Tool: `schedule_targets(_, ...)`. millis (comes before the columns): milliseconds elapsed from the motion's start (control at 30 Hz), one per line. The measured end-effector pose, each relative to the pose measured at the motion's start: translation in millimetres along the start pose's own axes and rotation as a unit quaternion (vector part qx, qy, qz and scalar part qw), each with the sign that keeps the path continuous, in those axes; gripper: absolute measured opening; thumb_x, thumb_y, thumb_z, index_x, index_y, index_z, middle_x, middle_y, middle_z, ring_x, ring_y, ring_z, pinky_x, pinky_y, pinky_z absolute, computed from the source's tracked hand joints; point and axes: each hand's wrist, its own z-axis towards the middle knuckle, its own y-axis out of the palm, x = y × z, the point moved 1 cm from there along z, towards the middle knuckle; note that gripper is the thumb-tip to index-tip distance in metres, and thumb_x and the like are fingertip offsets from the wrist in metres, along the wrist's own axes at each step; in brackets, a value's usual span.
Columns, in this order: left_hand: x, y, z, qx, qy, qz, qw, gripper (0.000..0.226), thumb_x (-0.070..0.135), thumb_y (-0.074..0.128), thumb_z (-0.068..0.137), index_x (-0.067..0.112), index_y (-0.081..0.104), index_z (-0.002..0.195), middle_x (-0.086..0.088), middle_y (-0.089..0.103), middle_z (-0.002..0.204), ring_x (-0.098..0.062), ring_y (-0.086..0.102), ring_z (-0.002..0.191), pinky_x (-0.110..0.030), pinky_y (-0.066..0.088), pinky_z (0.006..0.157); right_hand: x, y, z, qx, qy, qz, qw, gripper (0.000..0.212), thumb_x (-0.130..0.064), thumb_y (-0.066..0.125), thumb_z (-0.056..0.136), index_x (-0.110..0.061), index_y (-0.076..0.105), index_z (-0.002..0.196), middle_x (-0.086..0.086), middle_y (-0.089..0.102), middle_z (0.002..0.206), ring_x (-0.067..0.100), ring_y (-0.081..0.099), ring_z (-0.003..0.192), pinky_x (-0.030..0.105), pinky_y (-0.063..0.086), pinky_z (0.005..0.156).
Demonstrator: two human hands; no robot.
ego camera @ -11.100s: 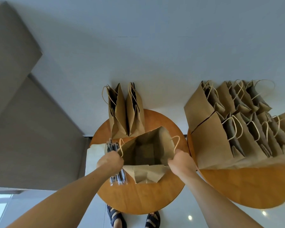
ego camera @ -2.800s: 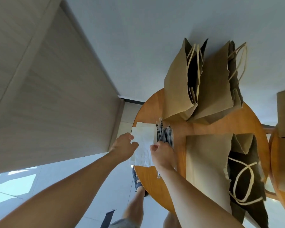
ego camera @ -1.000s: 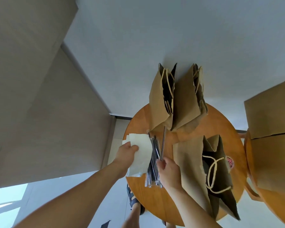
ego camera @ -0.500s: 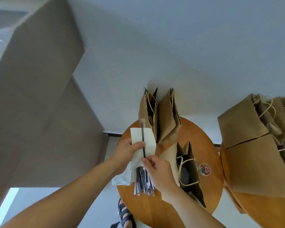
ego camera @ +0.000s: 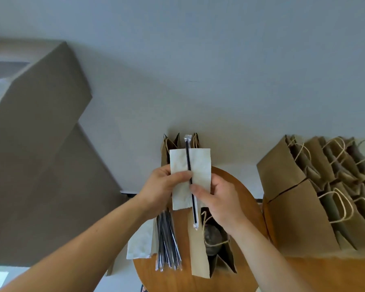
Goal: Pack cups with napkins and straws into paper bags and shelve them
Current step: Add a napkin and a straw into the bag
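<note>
A white napkin (ego camera: 198, 165) is lifted above the round wooden table (ego camera: 247, 199), with a wrapped black straw (ego camera: 188, 157) lying lengthwise on it. My left hand (ego camera: 162, 186) pinches the napkin's left side, thumb across its front. My right hand (ego camera: 221, 199) pinches the straw and napkin from the right. Below them stands an open paper bag (ego camera: 200, 249) with a cup (ego camera: 212, 237) inside. Two more paper bags (ego camera: 167, 146) stand behind, mostly hidden by the napkin.
A bundle of wrapped straws (ego camera: 167, 241) and a stack of napkins (ego camera: 140, 243) lie at the table's left edge. Several paper bags (ego camera: 303, 207) crowd a second table on the right. A pale wall rises behind; a brown panel (ego camera: 40, 165) stands at left.
Both hands have raised the napkin and straw off the table. The straw now lies along the napkin's middle, and my right hand has joined in holding it there.
</note>
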Motion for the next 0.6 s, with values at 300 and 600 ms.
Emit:
schedule_targets(300,2,34,4,-0.030,0.024,0.074,0.997,0.034,0.025,0.076,0.083,0.005,0.069,0.110,-0.016,0.072,0.107,-0.037,0.070,0.100,-0.057,0.054,0.091,-6,-38,-9,-0.022,-0.006,-0.057,0.998,0.011,-0.018,0.073,0.087,-0.023,0.071,0.098,-0.006,0.075,0.096,0.012,0.071,0.090,0.035,0.060,0.078)
schedule_targets(600,-70,4,27,-0.113,-0.118,0.477,0.864,0.072,0.020,0.074,0.082,0.026,0.038,0.144,0.008,0.057,0.121,-0.009,0.059,0.106,-0.021,0.051,0.083,-14,-85,22,0.264,-0.002,-0.058,0.963,0.008,-0.022,0.068,0.092,-0.014,0.064,0.091,-0.007,0.067,0.084,0.006,0.065,0.075,0.020,0.049,0.054)
